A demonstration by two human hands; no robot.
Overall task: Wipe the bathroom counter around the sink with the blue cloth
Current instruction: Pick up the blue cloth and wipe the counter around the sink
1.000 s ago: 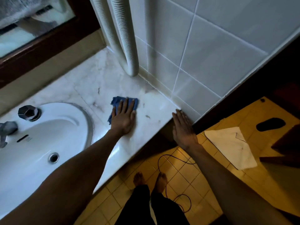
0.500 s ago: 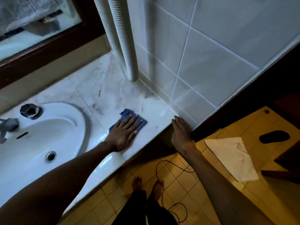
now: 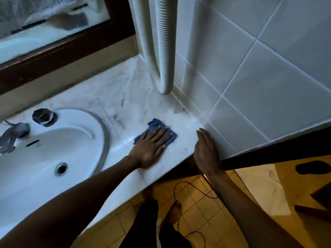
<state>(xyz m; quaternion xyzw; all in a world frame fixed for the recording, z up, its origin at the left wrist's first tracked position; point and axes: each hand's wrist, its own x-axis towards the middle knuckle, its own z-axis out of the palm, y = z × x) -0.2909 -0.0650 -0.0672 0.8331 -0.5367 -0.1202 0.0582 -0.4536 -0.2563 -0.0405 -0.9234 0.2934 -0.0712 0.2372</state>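
left hand (image 3: 149,149) flat, fingers spread, pressing crumpled blue cloth (image 3: 157,130) (not gripped) | cloth on white marble counter (image 3: 125,97), right of white oval sink (image 3: 59,140) | right hand (image 3: 206,151) open, empty, flat on counter's right edge

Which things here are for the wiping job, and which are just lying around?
For the job: blue cloth under the left hand, marble counter, sink.

Just around: white hoses, black cable, white mat, right hand resting at the counter's corner.
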